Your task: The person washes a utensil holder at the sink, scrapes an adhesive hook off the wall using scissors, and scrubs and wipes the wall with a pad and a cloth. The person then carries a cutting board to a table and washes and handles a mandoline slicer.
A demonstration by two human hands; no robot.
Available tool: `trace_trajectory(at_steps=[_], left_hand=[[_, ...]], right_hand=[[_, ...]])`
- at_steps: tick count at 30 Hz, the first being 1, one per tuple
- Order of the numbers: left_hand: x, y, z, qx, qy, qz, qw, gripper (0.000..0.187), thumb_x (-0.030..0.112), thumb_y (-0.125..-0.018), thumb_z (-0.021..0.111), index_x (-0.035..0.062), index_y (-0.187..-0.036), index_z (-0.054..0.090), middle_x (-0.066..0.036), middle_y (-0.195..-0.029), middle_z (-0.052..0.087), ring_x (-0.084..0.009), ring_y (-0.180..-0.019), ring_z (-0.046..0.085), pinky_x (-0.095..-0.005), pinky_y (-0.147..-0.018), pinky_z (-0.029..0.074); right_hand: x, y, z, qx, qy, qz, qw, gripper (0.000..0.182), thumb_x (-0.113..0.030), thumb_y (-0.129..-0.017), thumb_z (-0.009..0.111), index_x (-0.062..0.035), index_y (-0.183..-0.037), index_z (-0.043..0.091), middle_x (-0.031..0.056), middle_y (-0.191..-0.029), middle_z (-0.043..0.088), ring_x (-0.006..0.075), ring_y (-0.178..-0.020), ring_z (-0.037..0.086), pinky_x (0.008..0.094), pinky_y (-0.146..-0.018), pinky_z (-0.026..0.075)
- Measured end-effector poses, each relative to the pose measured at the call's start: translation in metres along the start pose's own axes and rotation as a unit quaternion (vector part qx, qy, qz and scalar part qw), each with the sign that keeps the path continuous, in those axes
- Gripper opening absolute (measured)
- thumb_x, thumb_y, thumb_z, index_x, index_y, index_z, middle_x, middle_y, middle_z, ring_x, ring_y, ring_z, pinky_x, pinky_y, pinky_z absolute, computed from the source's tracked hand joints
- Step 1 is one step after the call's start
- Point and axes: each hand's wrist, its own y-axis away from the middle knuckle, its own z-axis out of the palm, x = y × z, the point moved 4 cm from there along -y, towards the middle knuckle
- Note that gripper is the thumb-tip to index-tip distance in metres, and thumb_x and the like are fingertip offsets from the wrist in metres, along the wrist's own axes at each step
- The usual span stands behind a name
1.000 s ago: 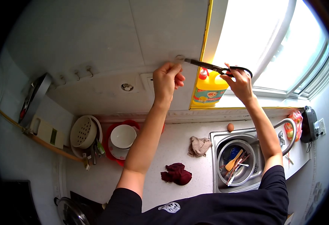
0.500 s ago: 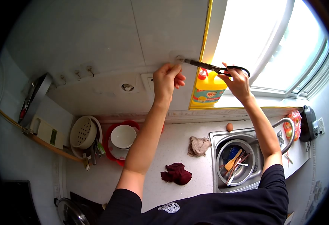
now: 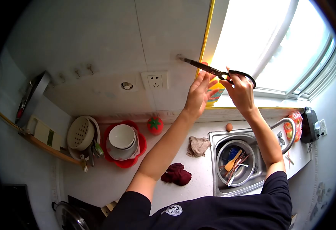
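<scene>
My right hand [image 3: 241, 90] grips a pair of black-handled scissors [image 3: 196, 64] by the finger loops. The blades slant up to the left, and their tip meets a small clear patch [image 3: 179, 57] on the wall. My left hand [image 3: 200, 94] is raised just below the blades, fingers apart and holding nothing, with its fingertips close to the pivot. Behind both hands, a yellow bottle [image 3: 215, 96] stands on the window sill, mostly hidden by the left hand.
A sink [image 3: 214, 168] holds a metal basin [image 3: 219, 161] of utensils. Cloths [image 3: 176, 174], an egg [image 3: 229, 127], a tomato-shaped container [image 3: 155, 125] and stacked white bowls [image 3: 122, 136] sit on the counter. Above are a wall socket [image 3: 155, 81] and hooks [image 3: 90, 69].
My left hand has left the wall patch, moving right and down toward the scissors' pivot, its fingers opening. The scissors' tip stays at the patch. The socket and tomato-shaped container are now uncovered.
</scene>
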Motion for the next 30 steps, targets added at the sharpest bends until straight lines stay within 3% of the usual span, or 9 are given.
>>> trace_trajectory(at_steps=[2, 5, 11, 13, 15, 18, 21, 24, 30], left_hand=[[-0.002, -0.008, 0.010, -0.064, 0.098, 0.009, 0.993, 0.033, 0.027, -0.096, 0.051, 0.0194, -0.128, 0.047, -0.004, -0.119, 0.055, -0.0193, -0.118, 0.047, -0.0418, -0.099, 0.037], [-0.007, -0.008, 0.013, -0.081, 0.118, 0.022, 0.989, 0.033, 0.027, -0.096, 0.050, 0.0181, -0.128, 0.048, -0.007, -0.128, 0.053, -0.0202, -0.119, 0.047, -0.0409, -0.097, 0.040], [0.009, 0.006, 0.012, -0.062, 0.102, -0.022, 0.993, 0.029, 0.021, -0.096, 0.048, 0.0144, -0.124, 0.052, -0.008, -0.123, 0.056, -0.0208, -0.116, 0.050, -0.0405, -0.096, 0.041], [0.024, 0.007, 0.001, -0.014, 0.123, 0.001, 0.992, 0.030, 0.025, -0.093, 0.050, 0.0071, -0.117, 0.055, -0.010, -0.121, 0.056, -0.0212, -0.113, 0.051, -0.0410, -0.095, 0.042], [0.043, 0.008, -0.014, 0.066, 0.166, -0.005, 0.984, 0.025, 0.026, -0.092, 0.055, 0.0058, -0.105, 0.059, -0.010, -0.106, 0.062, -0.0206, -0.101, 0.057, -0.0384, -0.089, 0.046], [0.053, -0.004, -0.038, 0.117, 0.093, -0.018, 0.989, 0.022, 0.029, -0.090, 0.060, 0.0069, -0.091, 0.061, -0.008, -0.084, 0.063, -0.0183, -0.081, 0.059, -0.0321, -0.073, 0.049], [0.059, -0.019, -0.047, 0.088, 0.069, -0.035, 0.993, 0.024, 0.030, -0.089, 0.063, 0.0083, -0.081, 0.060, -0.004, -0.071, 0.060, -0.0150, -0.065, 0.056, -0.0262, -0.057, 0.045], [0.062, -0.025, -0.051, 0.048, 0.023, -0.036, 0.998, 0.025, 0.030, -0.090, 0.061, 0.0091, -0.077, 0.058, -0.003, -0.070, 0.058, -0.0129, -0.059, 0.051, -0.0242, -0.050, 0.040], [0.066, -0.021, -0.049, 0.088, -0.045, 0.047, 0.994, 0.023, 0.023, -0.090, 0.062, 0.0083, -0.074, 0.057, -0.004, -0.061, 0.055, -0.0105, -0.048, 0.045, -0.0220, -0.045, 0.036]], right_hand=[[-0.008, -0.001, -0.007, 0.005, 0.011, -0.010, 1.000, 0.040, -0.017, -0.076, 0.071, 0.0011, -0.112, 0.061, 0.0131, -0.078, 0.066, 0.0268, -0.062, 0.064, 0.0335, -0.058, 0.052], [-0.019, -0.002, -0.017, -0.009, 0.035, 0.001, 0.999, 0.039, -0.017, -0.076, 0.071, 0.0010, -0.110, 0.061, 0.0142, -0.081, 0.065, 0.0275, -0.063, 0.064, 0.0338, -0.058, 0.052], [-0.047, -0.003, -0.032, -0.046, 0.093, 0.024, 0.994, 0.030, -0.018, -0.077, 0.070, 0.0002, -0.099, 0.060, 0.0157, -0.081, 0.064, 0.0284, -0.065, 0.065, 0.0345, -0.058, 0.053], [-0.056, -0.006, -0.038, -0.066, 0.111, 0.037, 0.991, 0.027, -0.017, -0.076, 0.070, 0.0001, -0.095, 0.060, 0.0161, -0.080, 0.063, 0.0291, -0.067, 0.065, 0.0353, -0.061, 0.053], [-0.065, -0.009, -0.041, -0.085, 0.120, 0.047, 0.988, 0.027, -0.017, -0.076, 0.071, 0.0005, -0.094, 0.060, 0.0161, -0.080, 0.064, 0.0293, -0.067, 0.065, 0.0355, -0.062, 0.053], [-0.070, -0.010, -0.041, -0.112, 0.136, 0.072, 0.982, 0.026, -0.017, -0.075, 0.072, 0.0013, -0.090, 0.060, 0.0158, -0.080, 0.064, 0.0291, -0.069, 0.065, 0.0358, -0.063, 0.053], [-0.071, -0.008, -0.040, -0.107, 0.126, 0.084, 0.983, 0.026, -0.017, -0.075, 0.073, 0.0018, -0.089, 0.061, 0.0157, -0.080, 0.064, 0.0287, -0.070, 0.065, 0.0357, -0.063, 0.053], [-0.072, -0.005, -0.039, -0.115, 0.113, 0.099, 0.982, 0.027, -0.017, -0.076, 0.072, 0.0021, -0.091, 0.061, 0.0164, -0.081, 0.064, 0.0285, -0.070, 0.065, 0.0356, -0.063, 0.053], [-0.071, 0.003, -0.037, -0.124, 0.062, 0.151, 0.979, 0.033, -0.020, -0.076, 0.072, 0.0043, -0.095, 0.061, 0.0193, -0.083, 0.063, 0.0309, -0.072, 0.065, 0.0371, -0.064, 0.052]])
